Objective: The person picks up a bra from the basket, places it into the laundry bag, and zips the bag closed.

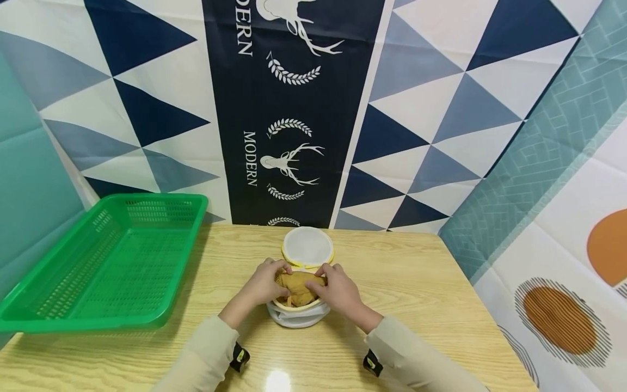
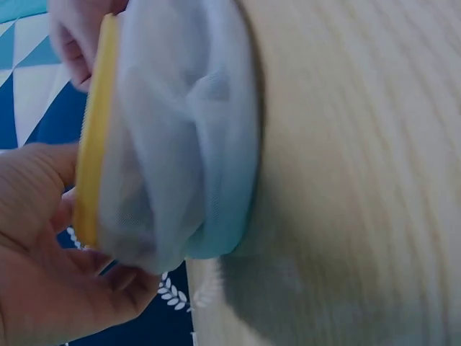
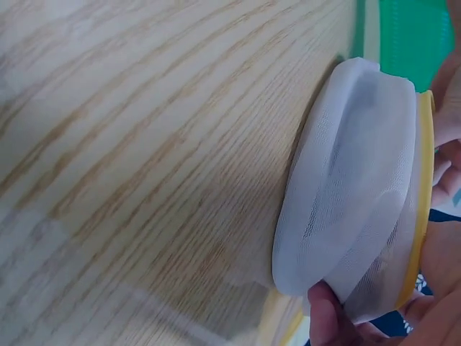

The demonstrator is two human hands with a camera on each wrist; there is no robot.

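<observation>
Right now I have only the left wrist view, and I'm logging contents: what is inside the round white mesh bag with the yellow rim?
Observer: The head view shows a crumpled mustard-brown cloth item in the bag.
Operator: Is a lid closed over it?
Observer: No, the round white mesh lid with yellow edging is open, at the bag's far side.
Operator: What else is on the light wooden table?
Observer: A rectangular green perforated plastic basket, to the left of the bag.

The right grip (image 3: pixel 441 313) holds the side of a yellow-rimmed white mesh bag (image 3: pixel 346 194) on a wood-grain table (image 3: pixel 144 173)
</observation>
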